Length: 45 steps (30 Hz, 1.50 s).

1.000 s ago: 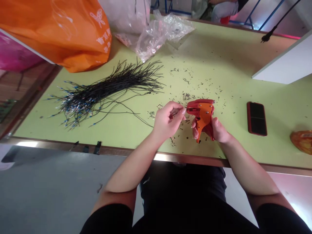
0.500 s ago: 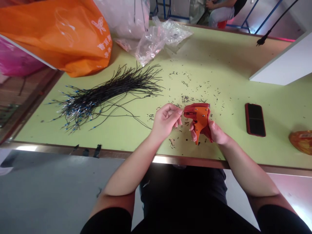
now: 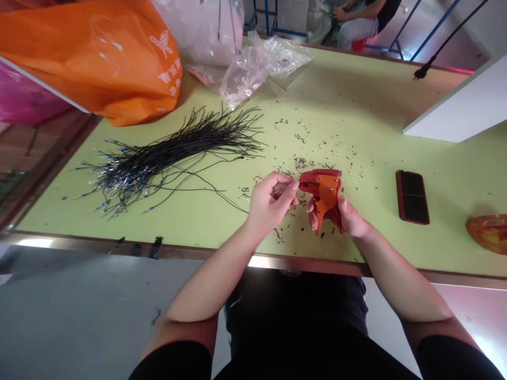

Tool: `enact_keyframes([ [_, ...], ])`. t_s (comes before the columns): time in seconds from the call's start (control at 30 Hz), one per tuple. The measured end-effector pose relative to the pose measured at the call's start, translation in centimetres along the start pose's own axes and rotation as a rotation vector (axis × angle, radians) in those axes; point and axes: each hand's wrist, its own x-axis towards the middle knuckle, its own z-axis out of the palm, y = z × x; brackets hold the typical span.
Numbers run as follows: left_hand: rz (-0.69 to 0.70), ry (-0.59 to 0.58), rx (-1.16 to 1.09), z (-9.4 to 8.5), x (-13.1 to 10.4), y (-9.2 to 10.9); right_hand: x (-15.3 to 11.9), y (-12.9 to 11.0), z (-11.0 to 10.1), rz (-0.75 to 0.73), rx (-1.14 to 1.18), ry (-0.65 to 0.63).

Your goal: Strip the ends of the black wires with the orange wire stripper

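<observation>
Gripping orange tool (image 3: pixel 328 191): right hand (image 3: pixel 350 217); left hand (image 3: pixel 272 199) pinching wire (image 3: pixel 234 205), seemingly; clippings (image 3: pixel 301 162), phone (image 3: pixel 412 197) around.

Tally: 1 left hand (image 3: pixel 270 203), 1 right hand (image 3: pixel 354 218), 1 red-orange hand tool (image 3: pixel 328 192).
Black wires (image 3: pixel 186 143): dozens in 1 bundle, too tangled for an exact figure, plus 1 lone wire (image 3: pixel 234 204) running to the left hand. Dark scraps (image 3: pixel 300 163): too many, too small to count. Singles: 1 table (image 3: pixel 206 224), 1 phone (image 3: pixel 412 197), 1 amber container (image 3: pixel 489 234), 1 white panel (image 3: pixel 459 108), 1 plug (image 3: pixel 423 72), 1 orange bag (image 3: pixel 130 68). Clear bags (image 3: pixel 245 76): at least 2, overlapping. Black patches (image 3: pixel 156 247) on table edge: 3. Other people: 1 person (image 3: pixel 354 31), partly visible.
</observation>
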Motion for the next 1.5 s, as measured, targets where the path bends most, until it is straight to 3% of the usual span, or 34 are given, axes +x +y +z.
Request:
enact_keyframes([
  [0.13,0.095,-0.008,0.095,-0.1,0.0,0.0,-0.2,0.3,0.0,0.027,-0.026,0.072],
  [0.4,0.151,-0.024,0.228,-0.5,0.0,-0.5,0.2,0.9,1.8,0.003,-0.089,0.232],
  [0.57,0.195,0.036,0.438,-0.9,0.3,-0.4,0.2,1.0,2.9,-0.059,-0.150,0.338],
  [0.77,0.262,0.103,0.387,-0.1,-0.1,-0.3,0.3,1.3,3.4,-0.129,-0.103,0.307],
  [0.87,0.308,0.124,0.375,-0.5,0.0,-0.6,0.4,1.0,3.5,-0.186,-0.106,0.273],
  [0.97,0.314,0.322,0.372,-2.7,1.2,-1.0,-0.1,-0.9,3.1,-0.396,-0.031,0.312],
  [1.03,0.341,0.563,0.360,-4.2,2.1,-1.2,-0.4,-2.3,2.5,-0.464,0.042,0.461],
  [1.07,0.330,0.590,0.374,-4.7,2.4,-1.3,-0.4,-2.8,2.3,-0.453,0.047,0.556],
  [1.17,0.323,0.511,0.485,-3.9,2.0,-1.4,0.0,-2.8,2.1,-0.390,-0.011,0.615],
  [1.33,0.441,0.293,0.662,-0.8,0.0,-1.3,1.0,0.0,3.5,-0.266,-0.002,0.425],
  [1.5,0.538,0.219,0.762,-0.3,-0.1,-1.7,1.0,1.1,4.1,-0.167,-0.015,0.347],
])
